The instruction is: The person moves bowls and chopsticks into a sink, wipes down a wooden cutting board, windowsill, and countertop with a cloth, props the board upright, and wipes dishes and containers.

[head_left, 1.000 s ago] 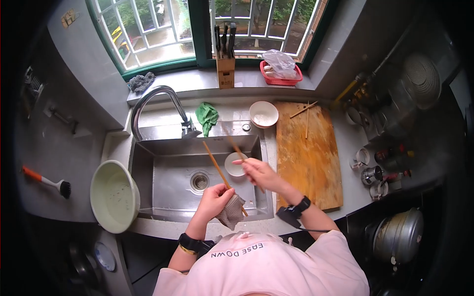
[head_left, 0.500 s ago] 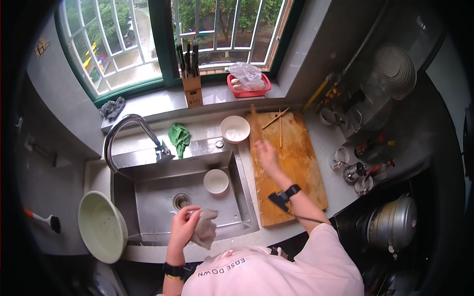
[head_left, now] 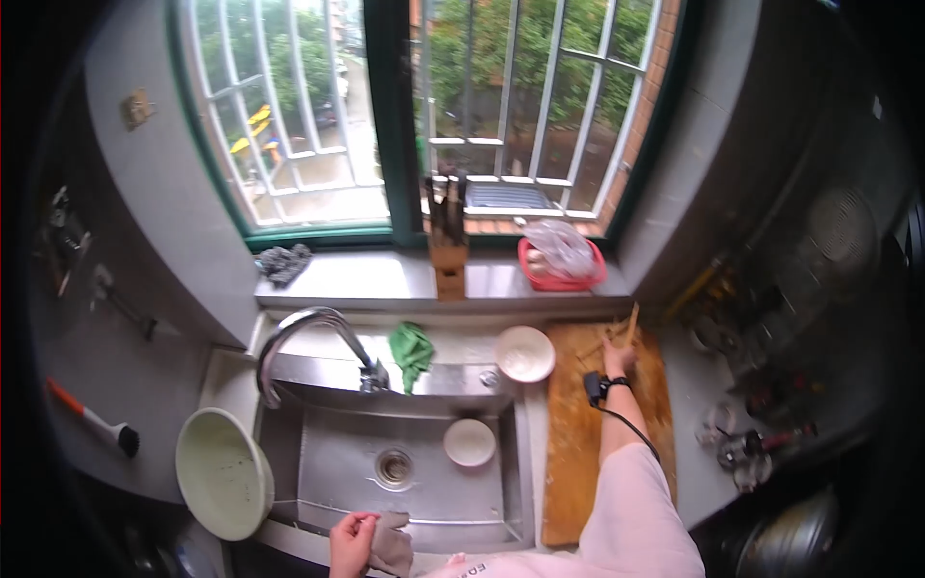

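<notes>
My left hand (head_left: 353,545) is closed on a grey-brown cloth (head_left: 390,544) at the front edge of the sink (head_left: 318,453). Over the far end of the wooden cutting board (head_left: 593,472), my right hand (head_left: 620,359) grips chopsticks (head_left: 632,326), whose ends stick up past the fingers. Other thin sticks show beside the hand; blur hides how many it holds. Just left of the board stands a white bowl (head_left: 526,354) on the counter. A second white bowl (head_left: 470,442) lies inside the sink, right of the drain.
Behind the sink are a curved faucet (head_left: 318,323) and a green cloth (head_left: 412,354). A pale green basin (head_left: 222,477) leans at the left. On the sill stand a knife block (head_left: 449,272) and a red basket (head_left: 568,281). Jars (head_left: 737,448) and a metal pot (head_left: 790,535) are on the right.
My right hand has moved to the far end of the board and closed around chopsticks that lay there. My left hand still holds the cloth. The view has tilted up toward the window.
</notes>
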The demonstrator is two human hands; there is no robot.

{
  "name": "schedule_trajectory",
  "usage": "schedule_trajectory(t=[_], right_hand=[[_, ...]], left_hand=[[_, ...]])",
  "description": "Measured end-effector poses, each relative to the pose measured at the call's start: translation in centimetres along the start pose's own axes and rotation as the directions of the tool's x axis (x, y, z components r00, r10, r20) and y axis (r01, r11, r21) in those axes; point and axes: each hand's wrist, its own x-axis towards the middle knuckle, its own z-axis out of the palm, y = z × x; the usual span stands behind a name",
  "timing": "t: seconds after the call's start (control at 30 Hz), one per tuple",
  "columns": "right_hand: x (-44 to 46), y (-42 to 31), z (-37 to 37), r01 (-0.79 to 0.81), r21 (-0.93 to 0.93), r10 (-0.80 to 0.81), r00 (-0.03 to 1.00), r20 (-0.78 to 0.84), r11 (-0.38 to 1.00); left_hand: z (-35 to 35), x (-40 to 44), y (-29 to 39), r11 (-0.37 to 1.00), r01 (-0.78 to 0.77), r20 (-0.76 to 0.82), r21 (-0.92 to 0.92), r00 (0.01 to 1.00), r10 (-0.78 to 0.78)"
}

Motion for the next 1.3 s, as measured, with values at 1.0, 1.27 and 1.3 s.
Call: schedule_trajectory(t=[1.0,1.27,1.3], right_hand=[[-39.9,2.0,-19.4,-0.627,0.751,-0.775,0.363,0.517,0.208],[-44.1,5.1,-17.3,-0.208,0.839,-0.845,0.091,0.528,0.502],[-44.2,5.0,-17.4,-0.262,0.829,-0.841,0.100,0.532,0.494]], left_hand=[[7.8,-0.2,2.1,0.846,-0.419,0.831,0.330,0.554,-0.049],[6.9,-0.6,-2.7,0.987,-0.128,0.702,0.096,0.711,0.024],[6.7,-0.6,-2.5,0.987,-0.123,0.696,0.100,0.718,0.020]])
